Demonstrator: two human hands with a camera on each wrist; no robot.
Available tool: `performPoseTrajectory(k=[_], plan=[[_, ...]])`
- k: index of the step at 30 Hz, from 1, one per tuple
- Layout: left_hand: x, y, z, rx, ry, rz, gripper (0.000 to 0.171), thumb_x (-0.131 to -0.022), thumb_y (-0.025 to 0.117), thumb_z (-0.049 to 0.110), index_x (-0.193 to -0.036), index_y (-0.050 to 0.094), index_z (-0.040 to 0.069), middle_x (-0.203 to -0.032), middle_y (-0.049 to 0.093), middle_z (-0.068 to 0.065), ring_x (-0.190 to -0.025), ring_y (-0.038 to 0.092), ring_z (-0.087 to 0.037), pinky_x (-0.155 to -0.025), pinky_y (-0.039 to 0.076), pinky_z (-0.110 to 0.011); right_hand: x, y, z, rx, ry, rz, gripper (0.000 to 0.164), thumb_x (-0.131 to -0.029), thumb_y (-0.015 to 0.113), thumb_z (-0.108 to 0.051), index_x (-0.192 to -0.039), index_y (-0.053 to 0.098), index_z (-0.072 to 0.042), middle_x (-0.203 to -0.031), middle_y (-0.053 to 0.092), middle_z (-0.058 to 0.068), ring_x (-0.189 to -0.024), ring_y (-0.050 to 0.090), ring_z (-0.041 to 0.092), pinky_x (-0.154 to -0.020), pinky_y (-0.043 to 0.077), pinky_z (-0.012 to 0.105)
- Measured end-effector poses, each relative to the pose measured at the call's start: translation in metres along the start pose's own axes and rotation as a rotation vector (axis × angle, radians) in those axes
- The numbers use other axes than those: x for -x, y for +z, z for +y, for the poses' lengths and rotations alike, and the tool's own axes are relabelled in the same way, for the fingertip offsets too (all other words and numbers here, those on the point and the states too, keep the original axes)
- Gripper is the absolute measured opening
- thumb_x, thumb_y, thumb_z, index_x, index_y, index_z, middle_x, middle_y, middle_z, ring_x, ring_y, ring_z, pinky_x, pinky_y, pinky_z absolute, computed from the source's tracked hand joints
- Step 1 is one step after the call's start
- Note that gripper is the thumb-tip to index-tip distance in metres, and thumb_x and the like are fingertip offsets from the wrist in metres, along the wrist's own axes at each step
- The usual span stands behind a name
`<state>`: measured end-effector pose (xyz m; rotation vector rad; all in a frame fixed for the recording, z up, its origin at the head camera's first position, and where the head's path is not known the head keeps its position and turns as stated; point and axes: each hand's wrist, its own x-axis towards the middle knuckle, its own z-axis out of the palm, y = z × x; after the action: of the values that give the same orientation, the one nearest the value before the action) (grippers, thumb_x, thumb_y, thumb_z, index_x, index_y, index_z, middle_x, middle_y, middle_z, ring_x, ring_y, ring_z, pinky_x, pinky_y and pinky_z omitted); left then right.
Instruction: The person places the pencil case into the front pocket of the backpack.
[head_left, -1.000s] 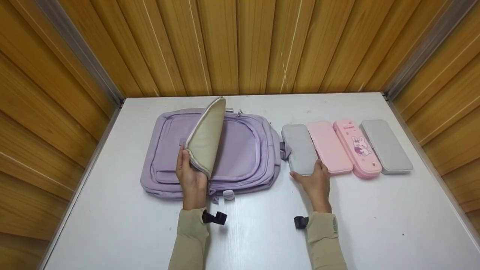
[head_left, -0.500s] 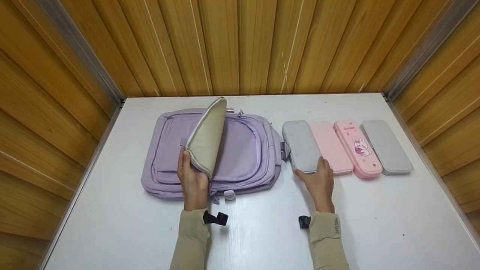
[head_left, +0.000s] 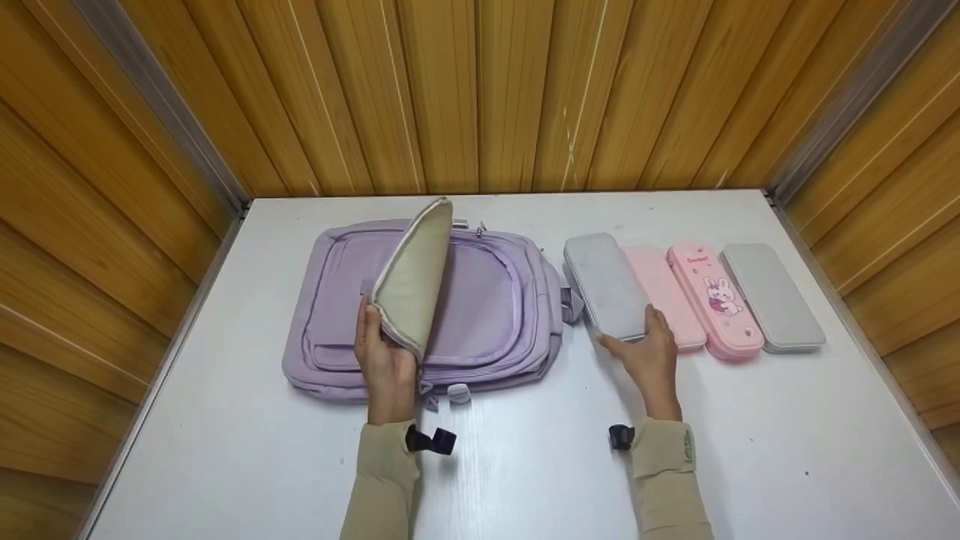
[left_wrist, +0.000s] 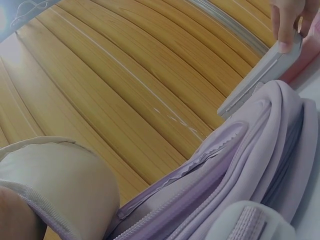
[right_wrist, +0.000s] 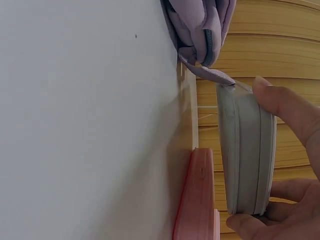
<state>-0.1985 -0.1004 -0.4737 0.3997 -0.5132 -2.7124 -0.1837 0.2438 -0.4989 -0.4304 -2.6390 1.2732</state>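
Observation:
A purple backpack (head_left: 480, 300) lies flat on the white table, its front pocket unzipped and the cream-lined flap (head_left: 412, 285) standing up. My left hand (head_left: 386, 367) holds that flap by its zippered edge; in the left wrist view only part of the hand shows at the lower left corner. My right hand (head_left: 649, 360) grips the near end of a grey pencil case (head_left: 604, 285), thumb on one side and fingers on the other. The right wrist view shows this case (right_wrist: 247, 150) raised off the table, beside the backpack's strap (right_wrist: 210, 75).
Right of the held case lie a plain pink case (head_left: 667, 300), a pink bunny-print pencil case (head_left: 720, 300) and a second grey case (head_left: 776, 300), side by side. Wood-look panels (head_left: 480, 97) enclose the table (head_left: 225, 450) at the back and both sides.
My right hand has lifted the grey pencil case and shifted slightly right and away, so the case now overlaps the plain pink one. My left hand and the flap have stayed put.

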Motion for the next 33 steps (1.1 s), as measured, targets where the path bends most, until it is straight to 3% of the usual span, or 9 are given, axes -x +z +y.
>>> performPoseTrajectory(k=[15, 22, 25, 29, 33], plan=[[0.001, -0.001, 0.000, 0.030, -0.006, -0.049, 0.051, -0.102, 0.043, 0.012, -0.149, 0.026, 0.002, -0.158, 0.023, -0.013, -0.145, 0.023, -0.028, -0.121, 0.022, -0.039, -0.019, -0.015, -0.017, -0.018, -0.070, -0.077, 0.102, -0.072, 0.085, -0.020, -0.148, 0.022, 0.006, -0.155, 0.023, 0.025, -0.144, 0.020, 0.043, -0.119, 0.021, 0.048], [0.001, 0.000, 0.003, 0.045, -0.007, -0.015, 0.045, -0.102, 0.043, 0.011, -0.145, 0.034, 0.003, -0.156, 0.027, -0.013, -0.144, 0.026, -0.027, -0.120, 0.022, -0.039, -0.027, -0.018, -0.030, -0.015, -0.062, -0.142, 0.104, -0.073, 0.084, -0.023, -0.151, 0.020, 0.000, -0.159, 0.016, 0.021, -0.146, 0.014, 0.039, -0.121, 0.015, 0.047], [0.001, 0.000, 0.003, 0.026, -0.010, -0.016, 0.048, -0.102, 0.043, 0.011, -0.148, 0.031, 0.003, -0.157, 0.027, -0.012, -0.144, 0.025, -0.027, -0.120, 0.022, -0.038, -0.031, -0.020, -0.036, -0.011, -0.066, -0.172, 0.105, -0.073, 0.084, -0.027, -0.151, 0.019, -0.001, -0.159, 0.015, 0.019, -0.147, 0.013, 0.038, -0.121, 0.014, 0.047], [0.001, 0.001, 0.003, 0.017, -0.016, -0.014, 0.052, -0.101, 0.044, 0.012, -0.149, 0.027, 0.003, -0.157, 0.027, -0.011, -0.144, 0.026, -0.026, -0.120, 0.023, -0.039, -0.037, -0.020, -0.040, 0.002, -0.092, -0.221, 0.105, -0.073, 0.084, -0.030, -0.151, 0.020, -0.002, -0.160, 0.014, 0.018, -0.147, 0.012, 0.037, -0.121, 0.013, 0.048], [0.002, -0.001, 0.001, 0.022, -0.017, -0.014, 0.052, -0.099, 0.050, 0.014, -0.147, 0.034, 0.004, -0.156, 0.028, -0.011, -0.143, 0.029, -0.027, -0.119, 0.025, -0.040, -0.044, -0.017, -0.043, 0.021, -0.135, -0.256, 0.105, -0.072, 0.084, -0.030, -0.151, 0.021, -0.002, -0.159, 0.015, 0.020, -0.147, 0.013, 0.039, -0.121, 0.014, 0.049]])
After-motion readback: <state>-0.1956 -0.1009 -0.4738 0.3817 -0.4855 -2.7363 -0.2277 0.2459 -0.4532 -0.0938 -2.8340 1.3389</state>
